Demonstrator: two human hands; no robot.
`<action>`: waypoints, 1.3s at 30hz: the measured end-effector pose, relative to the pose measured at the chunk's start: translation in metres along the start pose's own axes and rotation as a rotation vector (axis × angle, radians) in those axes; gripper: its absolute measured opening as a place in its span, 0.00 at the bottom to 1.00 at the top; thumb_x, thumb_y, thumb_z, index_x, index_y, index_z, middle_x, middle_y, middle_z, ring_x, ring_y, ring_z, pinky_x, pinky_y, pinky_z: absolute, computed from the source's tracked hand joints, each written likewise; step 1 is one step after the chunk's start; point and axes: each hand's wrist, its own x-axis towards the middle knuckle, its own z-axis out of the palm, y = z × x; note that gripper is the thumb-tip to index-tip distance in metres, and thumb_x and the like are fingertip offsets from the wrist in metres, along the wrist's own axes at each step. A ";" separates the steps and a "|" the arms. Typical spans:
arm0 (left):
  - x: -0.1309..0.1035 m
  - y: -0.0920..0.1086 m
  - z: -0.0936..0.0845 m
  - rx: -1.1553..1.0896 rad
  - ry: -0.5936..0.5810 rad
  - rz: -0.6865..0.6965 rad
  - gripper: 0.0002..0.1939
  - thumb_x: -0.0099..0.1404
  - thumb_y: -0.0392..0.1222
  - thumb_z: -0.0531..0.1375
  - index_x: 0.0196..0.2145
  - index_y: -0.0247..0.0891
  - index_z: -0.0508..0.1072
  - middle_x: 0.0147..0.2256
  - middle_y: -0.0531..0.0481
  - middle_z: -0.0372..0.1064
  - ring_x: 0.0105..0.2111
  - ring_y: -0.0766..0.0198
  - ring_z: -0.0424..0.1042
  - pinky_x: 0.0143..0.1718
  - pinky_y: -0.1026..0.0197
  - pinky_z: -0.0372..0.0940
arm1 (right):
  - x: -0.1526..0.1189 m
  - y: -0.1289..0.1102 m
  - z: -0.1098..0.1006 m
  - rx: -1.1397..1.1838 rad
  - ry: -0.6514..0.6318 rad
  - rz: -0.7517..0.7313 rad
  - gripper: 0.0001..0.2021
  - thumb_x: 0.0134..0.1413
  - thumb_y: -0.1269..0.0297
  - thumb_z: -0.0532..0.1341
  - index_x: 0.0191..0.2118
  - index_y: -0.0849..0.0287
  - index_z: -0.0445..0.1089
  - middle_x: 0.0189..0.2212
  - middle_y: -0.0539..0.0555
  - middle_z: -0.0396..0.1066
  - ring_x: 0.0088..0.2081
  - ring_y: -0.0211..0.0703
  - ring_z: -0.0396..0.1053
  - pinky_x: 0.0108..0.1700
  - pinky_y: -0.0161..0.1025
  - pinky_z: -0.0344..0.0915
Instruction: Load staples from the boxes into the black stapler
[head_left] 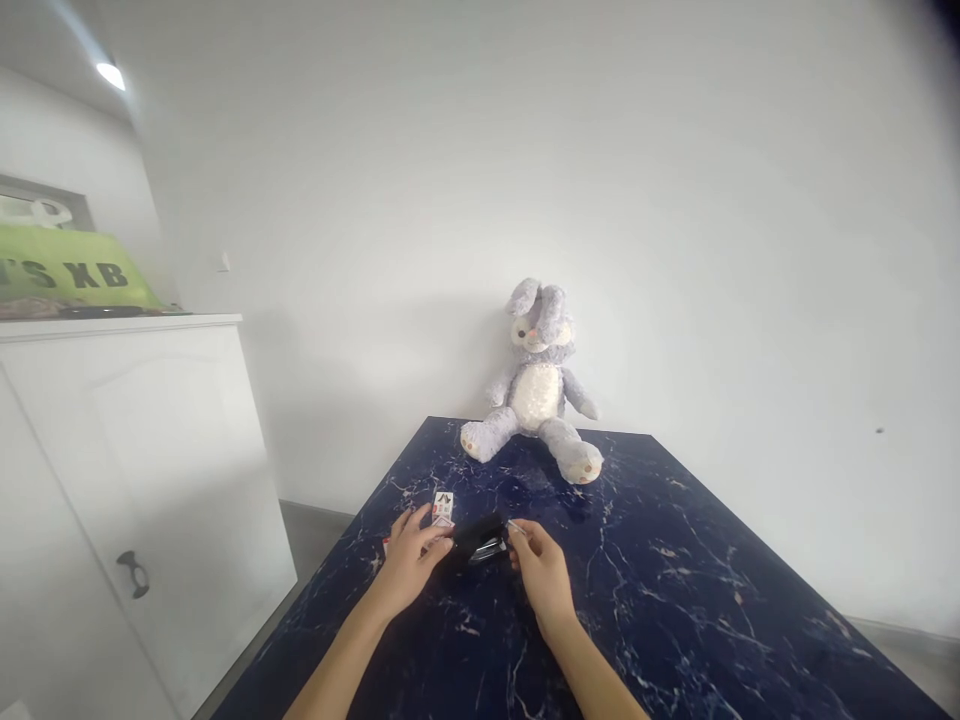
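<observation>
A black item (480, 535) with a shiny pale strip along its front lies on the dark blue table between my two hands; its exact kind is unclear. My left hand (409, 558) rests at its left side, fingers spread and the thumb close to its edge. By those fingertips stands a small white box (443, 504) with black and red print. Something red and white shows partly under the same hand. At the item's right end, my right hand (541, 570) is closed in a pinch on a small whitish piece (514, 527), mostly covered by the fingers.
A grey plush rabbit (538, 395) sits at the table's far end against the white wall. The marbled blue table (660, 600) narrows away from me. On the left stands a white cabinet (150, 480) with a green bag (67, 265) on top.
</observation>
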 end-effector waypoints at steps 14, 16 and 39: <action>-0.008 0.004 0.006 0.269 -0.025 0.126 0.23 0.74 0.56 0.46 0.52 0.48 0.76 0.66 0.51 0.56 0.69 0.44 0.43 0.66 0.36 0.46 | 0.021 -0.006 -0.030 -0.143 0.035 -0.099 0.20 0.47 0.49 0.66 0.40 0.59 0.79 0.33 0.55 0.79 0.36 0.50 0.75 0.43 0.43 0.71; -0.009 0.008 0.008 0.268 -0.003 0.185 0.22 0.73 0.55 0.49 0.55 0.48 0.73 0.64 0.48 0.60 0.67 0.45 0.46 0.65 0.37 0.48 | 0.023 -0.011 -0.034 -0.243 0.004 -0.142 0.15 0.47 0.52 0.67 0.37 0.56 0.80 0.33 0.54 0.79 0.37 0.51 0.75 0.45 0.45 0.69; -0.010 0.018 -0.002 0.275 0.002 0.181 0.21 0.68 0.53 0.57 0.56 0.48 0.73 0.57 0.44 0.67 0.61 0.49 0.60 0.59 0.48 0.61 | 0.027 -0.009 -0.040 -0.135 0.010 -0.135 0.15 0.43 0.52 0.70 0.30 0.59 0.74 0.27 0.50 0.74 0.31 0.42 0.69 0.37 0.36 0.65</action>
